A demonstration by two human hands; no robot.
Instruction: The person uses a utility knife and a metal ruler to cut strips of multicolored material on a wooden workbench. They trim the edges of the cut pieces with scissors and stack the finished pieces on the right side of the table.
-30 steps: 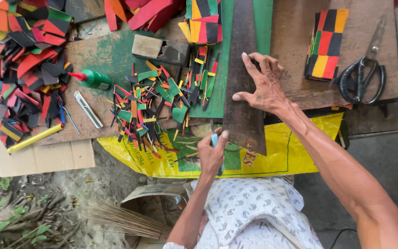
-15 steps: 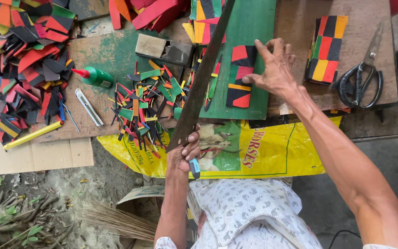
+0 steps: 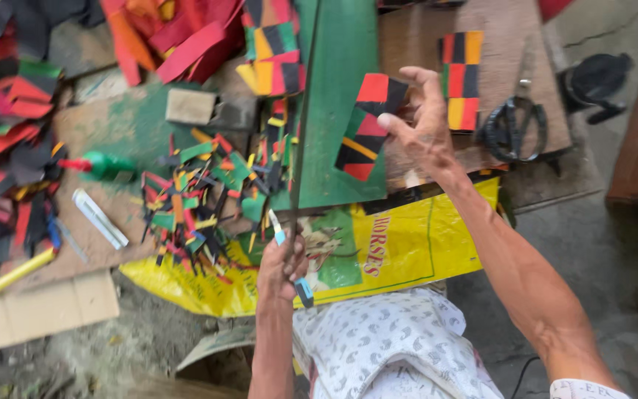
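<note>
Left hand (image 3: 280, 267) closed around a blue-handled knife (image 3: 289, 258) over the yellow sack (image 3: 422, 244), also steadying a thin dark board (image 3: 303, 125) standing on edge. Right hand (image 3: 424, 122) pinches a red-black striped piece (image 3: 367, 125) above the green cutting mat (image 3: 337, 89); scissors (image 3: 515, 122) nearby on the wooden board

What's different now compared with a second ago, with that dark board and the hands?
The dark board, flat under the right hand before, now stands on edge, held by the left hand along with the blue knife. The right hand now holds a striped piece. Scissors and scraps stayed put.
</note>
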